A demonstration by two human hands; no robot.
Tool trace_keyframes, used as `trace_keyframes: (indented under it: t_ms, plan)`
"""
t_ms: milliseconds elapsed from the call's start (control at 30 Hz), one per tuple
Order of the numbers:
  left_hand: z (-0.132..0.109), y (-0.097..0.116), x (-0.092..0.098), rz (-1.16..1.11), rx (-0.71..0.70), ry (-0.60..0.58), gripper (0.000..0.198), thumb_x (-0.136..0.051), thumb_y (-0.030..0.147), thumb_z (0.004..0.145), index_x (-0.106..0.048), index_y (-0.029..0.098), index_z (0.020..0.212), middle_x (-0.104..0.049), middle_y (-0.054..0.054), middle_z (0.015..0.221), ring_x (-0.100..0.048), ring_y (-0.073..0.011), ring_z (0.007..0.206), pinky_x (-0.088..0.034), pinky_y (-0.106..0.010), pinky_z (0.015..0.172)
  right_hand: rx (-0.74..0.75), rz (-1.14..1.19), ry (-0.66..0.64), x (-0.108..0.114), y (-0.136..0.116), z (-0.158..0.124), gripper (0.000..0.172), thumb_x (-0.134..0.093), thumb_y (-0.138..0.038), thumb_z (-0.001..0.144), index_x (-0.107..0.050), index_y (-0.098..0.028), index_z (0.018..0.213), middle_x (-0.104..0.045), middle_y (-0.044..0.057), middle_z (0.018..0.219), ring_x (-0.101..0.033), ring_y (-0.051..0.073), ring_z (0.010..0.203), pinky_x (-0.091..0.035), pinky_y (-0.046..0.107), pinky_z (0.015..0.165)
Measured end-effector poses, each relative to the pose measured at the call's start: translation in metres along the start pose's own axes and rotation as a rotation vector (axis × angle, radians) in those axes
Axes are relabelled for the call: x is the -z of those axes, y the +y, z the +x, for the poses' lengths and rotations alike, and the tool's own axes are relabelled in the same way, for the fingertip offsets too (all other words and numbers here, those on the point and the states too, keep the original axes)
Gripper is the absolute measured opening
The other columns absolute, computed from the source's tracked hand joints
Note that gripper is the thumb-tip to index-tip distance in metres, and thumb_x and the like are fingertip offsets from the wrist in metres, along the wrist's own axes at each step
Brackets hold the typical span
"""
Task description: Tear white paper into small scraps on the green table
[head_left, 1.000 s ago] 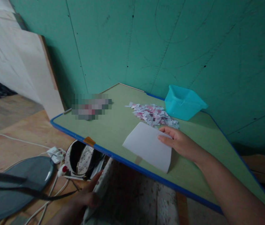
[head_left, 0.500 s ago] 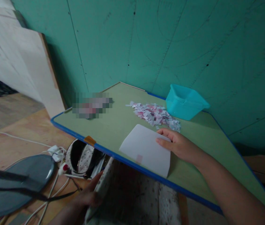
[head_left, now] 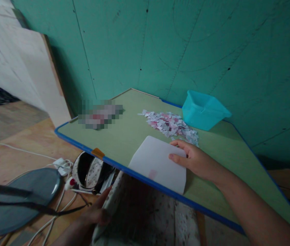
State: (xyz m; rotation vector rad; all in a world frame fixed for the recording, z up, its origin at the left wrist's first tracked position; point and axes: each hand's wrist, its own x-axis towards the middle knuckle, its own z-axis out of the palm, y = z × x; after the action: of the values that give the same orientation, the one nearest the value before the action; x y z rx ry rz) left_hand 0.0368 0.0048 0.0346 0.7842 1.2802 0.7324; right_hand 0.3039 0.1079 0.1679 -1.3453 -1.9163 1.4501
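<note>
My right hand (head_left: 195, 160) pinches the right edge of a white sheet of paper (head_left: 157, 160), thumb on top. A small pink patch shows near the sheet's lower edge, and the sheet lies along the front edge of the pale green table (head_left: 119, 145). Just beyond it is a heap of torn white and pink paper scraps (head_left: 167, 123). Below the table's front edge, my left hand (head_left: 96, 217) is closed on the rim of a pale, dark-speckled open bin (head_left: 184, 222). The bin's inside is dark.
A turquoise plastic tub (head_left: 201, 112) stands at the table's back right, against the green wall (head_left: 114, 44). A pixelated item (head_left: 100, 116) lies at the back left. On the floor are a grey round stool (head_left: 22, 201), white cables (head_left: 51, 218) and a spotted bag (head_left: 92, 172).
The white sheet and my right hand have shifted very slightly to the left. My left hand keeps its hold on the bin's rim.
</note>
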Motion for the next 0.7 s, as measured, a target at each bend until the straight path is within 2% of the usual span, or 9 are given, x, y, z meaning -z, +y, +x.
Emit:
trace_keyframes:
  t_ms: [100,167,267,433,533,700]
  plan:
    - [0.002,-0.001,0.000,0.028,0.011,0.008,0.082,-0.042,0.008,0.041,-0.018,-0.014,0.116,-0.035,0.018,0.026,-0.027,-0.0078,0.032,-0.018,-0.023,0.038,-0.031,0.065,-0.022,-0.001,-0.001,-0.001,0.024,-0.052,-0.035,0.075,-0.043,-0.021,0.093,-0.055,-0.001,0.076,-0.053,0.011,0.062,-0.040,0.021,0.051]
    - [0.006,-0.010,0.003,-0.012,0.023,0.049,0.080,-0.043,0.007,0.041,-0.021,-0.009,0.117,-0.042,0.016,0.029,-0.033,-0.0092,0.034,-0.022,-0.023,0.039,-0.035,0.093,-0.026,-0.001,-0.002,-0.002,0.024,-0.052,-0.035,0.075,-0.043,-0.021,0.093,-0.056,-0.001,0.078,-0.054,0.011,0.061,-0.041,0.021,0.051]
    - [0.012,-0.028,0.009,-0.082,0.043,0.066,0.075,-0.046,0.003,0.043,-0.030,0.005,0.116,-0.051,0.013,0.034,-0.038,-0.0097,0.035,-0.026,-0.023,0.040,-0.038,0.116,-0.043,-0.002,-0.004,-0.003,0.025,-0.052,-0.035,0.075,-0.043,-0.021,0.093,-0.056,-0.001,0.078,-0.054,0.011,0.061,-0.041,0.021,0.052]
    - [0.015,-0.046,0.018,-0.272,0.086,0.019,0.076,-0.055,-0.001,0.046,-0.036,0.011,0.119,-0.046,0.013,0.031,-0.039,-0.0090,0.032,-0.028,-0.020,0.038,-0.050,0.123,-0.076,-0.002,-0.006,-0.005,0.025,-0.053,-0.036,0.075,-0.044,-0.022,0.094,-0.057,-0.001,0.079,-0.054,0.010,0.062,-0.041,0.021,0.052]
    - [0.015,-0.045,0.019,-0.378,0.095,-0.008,0.077,-0.056,-0.003,0.044,-0.040,0.014,0.118,-0.045,0.014,0.031,-0.040,-0.0085,0.032,-0.028,-0.018,0.036,-0.034,0.093,-0.066,-0.001,-0.005,-0.005,0.025,-0.053,-0.037,0.075,-0.045,-0.021,0.093,-0.057,-0.001,0.078,-0.054,0.010,0.062,-0.041,0.020,0.052]
    - [0.012,-0.033,0.019,-0.291,0.042,-0.071,0.066,-0.055,-0.004,0.049,-0.046,0.010,0.113,-0.054,0.007,0.035,-0.045,-0.0089,0.035,-0.030,-0.018,0.039,-0.028,0.080,-0.049,0.000,-0.004,-0.005,0.027,-0.054,-0.036,0.074,-0.045,-0.021,0.094,-0.056,-0.001,0.078,-0.053,0.010,0.063,-0.041,0.020,0.053]
